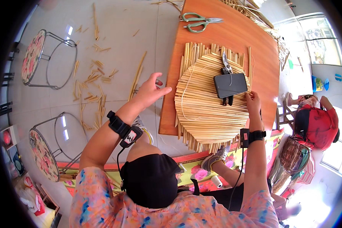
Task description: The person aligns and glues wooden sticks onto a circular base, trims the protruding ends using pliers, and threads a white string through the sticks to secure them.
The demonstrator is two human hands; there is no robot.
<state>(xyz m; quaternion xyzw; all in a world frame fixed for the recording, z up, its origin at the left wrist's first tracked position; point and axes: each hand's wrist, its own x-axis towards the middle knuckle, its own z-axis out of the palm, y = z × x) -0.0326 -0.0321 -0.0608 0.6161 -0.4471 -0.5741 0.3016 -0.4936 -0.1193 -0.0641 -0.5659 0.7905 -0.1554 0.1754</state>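
A mat of pale straw-coloured stalks [201, 91], laid side by side with a rounded outline, covers much of the wooden table [264, 57]; more stalks lie crosswise beneath it. A white cord [183, 99] loops over its left part. On top rests a black smartphone [230, 85], partly covering pruning shears [226, 62] whose dark handles stick out below. My left hand [152, 90] hovers left of the table edge, fingers apart, holding nothing. At the mat's right edge, beside the phone, my right hand [253, 102] has its fingers closed on the stalk ends.
Green-handled scissors [201, 22] lie at the table's far left corner. Cut stalk pieces [93, 78] litter the tiled floor. Two round stools [34, 57] stand at left. A floral mat [195, 173] lies below the table. A person in red [317, 127] sits at right near a basket [292, 154].
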